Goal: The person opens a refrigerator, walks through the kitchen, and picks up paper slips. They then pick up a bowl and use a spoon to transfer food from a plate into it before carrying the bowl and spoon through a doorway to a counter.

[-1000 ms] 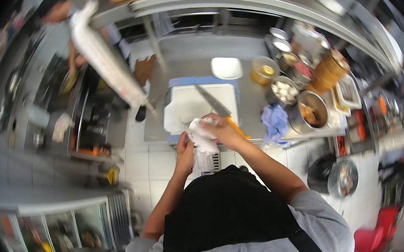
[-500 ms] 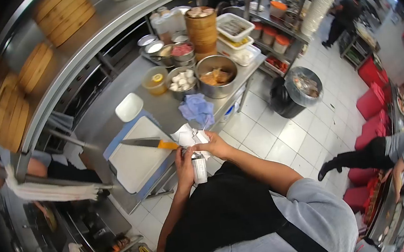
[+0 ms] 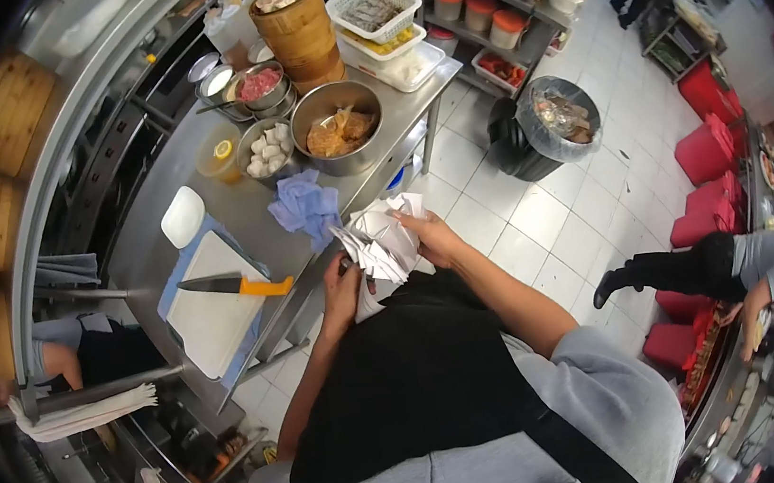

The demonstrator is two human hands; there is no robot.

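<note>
A bunch of white paper slips is held between both my hands, in front of the black apron. My left hand is closed on the lower left side of the papers, its fingers partly hidden. On their upper right edge, my right hand grips the sheets. To the left, a knife with an orange handle lies across a white cutting board. A crumpled blue cloth rests at the table's edge, just above and left of the papers.
On the steel table stand a pot of brown food, a bowl of white balls and a bamboo steamer stack. A lined bin stands on the floor. Co-workers are at the right and far left.
The papers are now spread and fanned out, raised higher between my hands. My right hand has moved right and up. The view has shifted, so the table appears farther left.
</note>
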